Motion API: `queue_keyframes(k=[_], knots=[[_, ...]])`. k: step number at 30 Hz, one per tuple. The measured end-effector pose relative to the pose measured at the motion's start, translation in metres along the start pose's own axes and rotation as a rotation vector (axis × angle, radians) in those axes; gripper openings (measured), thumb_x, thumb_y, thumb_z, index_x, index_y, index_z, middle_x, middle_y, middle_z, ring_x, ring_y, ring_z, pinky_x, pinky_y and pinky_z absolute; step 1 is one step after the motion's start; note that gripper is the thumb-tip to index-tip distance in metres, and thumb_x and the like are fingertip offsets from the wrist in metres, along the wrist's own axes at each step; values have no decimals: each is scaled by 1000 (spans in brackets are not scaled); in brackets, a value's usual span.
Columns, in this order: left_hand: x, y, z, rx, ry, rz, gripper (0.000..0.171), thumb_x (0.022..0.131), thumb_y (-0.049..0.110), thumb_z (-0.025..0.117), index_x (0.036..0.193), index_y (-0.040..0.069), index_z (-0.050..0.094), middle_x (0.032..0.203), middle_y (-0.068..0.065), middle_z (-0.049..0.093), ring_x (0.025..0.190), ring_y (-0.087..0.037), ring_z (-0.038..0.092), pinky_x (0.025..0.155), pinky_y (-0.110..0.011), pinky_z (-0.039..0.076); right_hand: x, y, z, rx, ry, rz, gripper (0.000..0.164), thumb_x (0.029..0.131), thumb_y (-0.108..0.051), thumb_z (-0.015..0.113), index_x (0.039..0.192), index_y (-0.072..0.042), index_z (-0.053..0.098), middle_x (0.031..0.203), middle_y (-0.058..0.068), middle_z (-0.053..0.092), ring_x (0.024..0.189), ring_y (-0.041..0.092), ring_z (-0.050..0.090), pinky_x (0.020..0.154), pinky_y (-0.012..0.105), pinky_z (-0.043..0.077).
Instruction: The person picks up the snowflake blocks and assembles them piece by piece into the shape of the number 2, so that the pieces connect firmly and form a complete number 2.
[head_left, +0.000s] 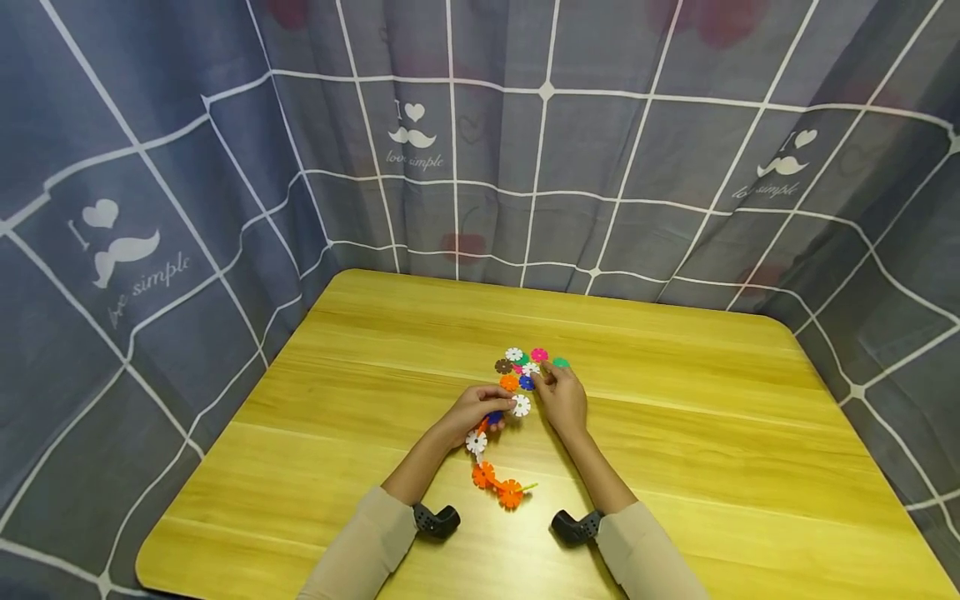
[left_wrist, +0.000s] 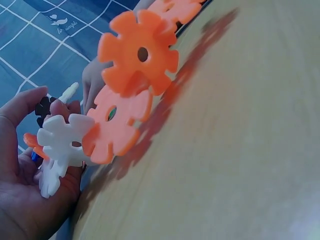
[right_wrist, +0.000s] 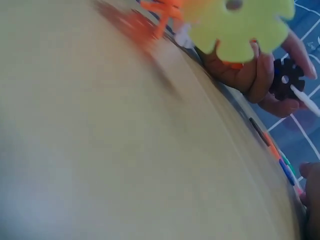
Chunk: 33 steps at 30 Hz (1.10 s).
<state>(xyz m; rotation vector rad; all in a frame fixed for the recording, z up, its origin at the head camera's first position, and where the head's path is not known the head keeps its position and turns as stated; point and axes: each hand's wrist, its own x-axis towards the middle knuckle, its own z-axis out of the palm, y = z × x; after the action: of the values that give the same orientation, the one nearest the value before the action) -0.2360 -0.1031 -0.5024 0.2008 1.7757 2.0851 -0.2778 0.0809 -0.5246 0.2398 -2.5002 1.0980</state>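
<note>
My left hand (head_left: 480, 408) holds a curved chain of interlocked plastic snowflake discs, pinching it near its far end. A white disc (head_left: 521, 406) stands out past the fingertips, joined to a dark disc (right_wrist: 287, 80). Below the palm the chain runs through a white disc (head_left: 476, 442) and orange discs (head_left: 511, 494) to a yellow-green disc (right_wrist: 235, 25) at the near end. Over the loose discs reaches my right hand (head_left: 566, 400), its fingertips by a white disc (head_left: 530, 369) and a blue disc (head_left: 527, 382). Whether they touch is too small to tell.
Loose discs lie in a small group beyond the hands, among them a brown disc (head_left: 503, 366), an orange disc (head_left: 509, 382), a pink disc (head_left: 539, 355) and a green disc (head_left: 561, 362). The wooden table (head_left: 712, 433) is bordered by grey checked curtains (head_left: 495, 142).
</note>
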Motion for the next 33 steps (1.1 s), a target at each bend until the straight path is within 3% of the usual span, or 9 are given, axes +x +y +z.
queue_keyframes(k=[4,8,11,17,20,23,33], knots=[[1,-1,-1,0,0,8,22,88,15,64,100,-2,61,78,-5,59,51,-10,53,49,-21,44,5,-1,4,-95,-48,12,38,84,-32,68,109,-3,68,83,6,54,68,20,50,56,30,42],[0,-2,-1,-2,2,13,23,87,14,64,102,-2,61,78,-5,59,52,-11,53,48,-21,44,5,0,4,-37,-39,27,34,80,-29,73,103,-5,68,86,7,57,75,22,55,60,33,44],[0,-3,-1,-3,7,17,24,87,14,64,104,-2,61,78,-5,60,52,-11,53,48,-20,43,1,1,2,108,-19,15,27,81,-22,73,99,-4,64,84,6,62,74,21,58,61,31,46],[0,-3,-1,12,1,26,26,88,15,63,106,-4,60,77,-6,60,53,-10,53,49,-20,43,-20,0,-9,509,-47,9,19,85,-10,67,99,0,58,74,11,66,59,19,59,53,24,49],[0,-4,-1,12,16,31,26,88,14,63,106,-5,60,77,-7,59,52,-10,52,48,-20,43,-30,-3,-18,670,-92,42,23,86,-7,64,104,5,57,77,19,66,60,26,62,55,28,52],[1,-4,-1,9,32,33,26,88,13,62,106,-5,60,79,-7,59,52,-10,52,48,-19,43,-36,-8,-27,761,-131,57,25,87,-1,62,108,10,58,82,24,65,68,35,64,63,35,54],[0,0,0,-29,15,9,22,90,10,60,106,-5,60,84,-12,58,54,-11,52,49,-19,44,-45,-25,-44,760,-177,-19,18,87,7,57,102,16,60,92,28,63,77,36,64,70,37,53]])
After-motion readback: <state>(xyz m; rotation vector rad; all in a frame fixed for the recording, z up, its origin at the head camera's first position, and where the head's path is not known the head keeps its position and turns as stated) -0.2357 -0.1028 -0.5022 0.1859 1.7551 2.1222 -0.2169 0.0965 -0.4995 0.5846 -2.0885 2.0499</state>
